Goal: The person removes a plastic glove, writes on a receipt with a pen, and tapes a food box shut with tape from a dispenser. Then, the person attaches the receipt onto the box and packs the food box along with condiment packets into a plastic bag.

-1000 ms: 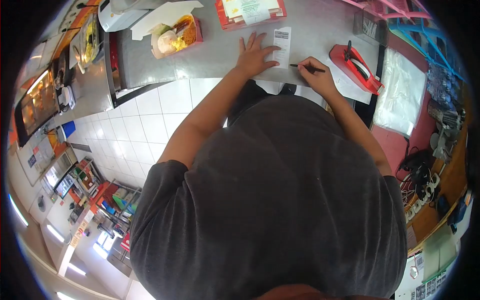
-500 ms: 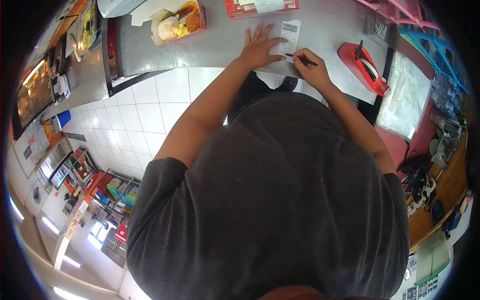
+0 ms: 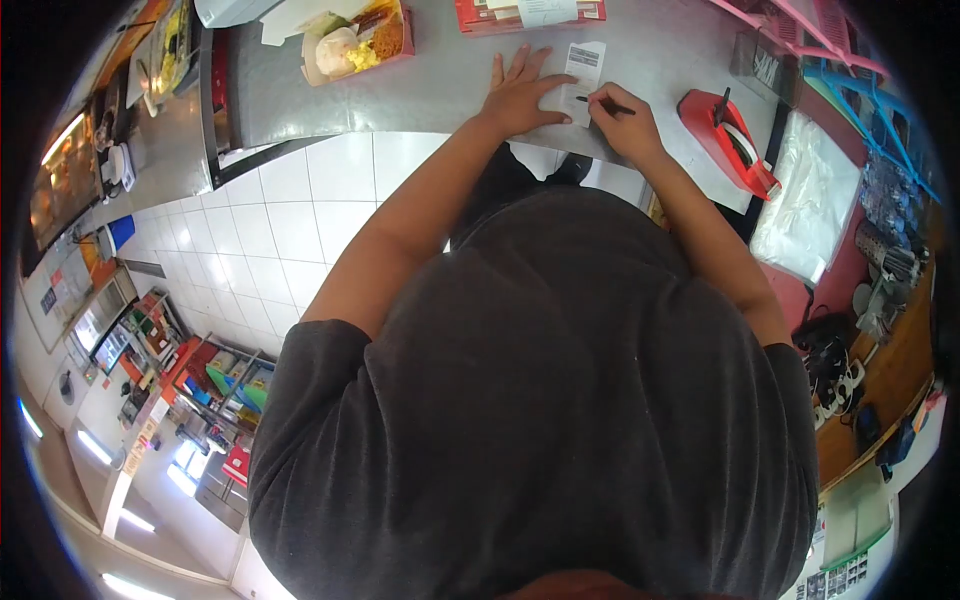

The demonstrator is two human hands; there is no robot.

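My left hand [image 3: 520, 95] lies flat with its fingers spread on the metal counter [image 3: 450, 90], thumb and forefinger at the left edge of a printed paper slip [image 3: 583, 60]. In my right hand [image 3: 625, 122] is a dark pen [image 3: 619, 106], gripped between thumb and fingers, its tip over the middle of the slip. Whether the tip touches the paper I cannot tell. The slip's lower part is partly covered by my hands.
An open food box [image 3: 402, 60] with rice and other food stands to the left. A red box with papers [image 3: 480, 20] lies at the back. On the right are a red tape dispenser [image 3: 705, 125], clear plastic bags [image 3: 810, 200] and pink and blue racks [image 3: 870, 120].
My right hand with the pen has moved slightly up the slip. My left hand stays in place on the counter.
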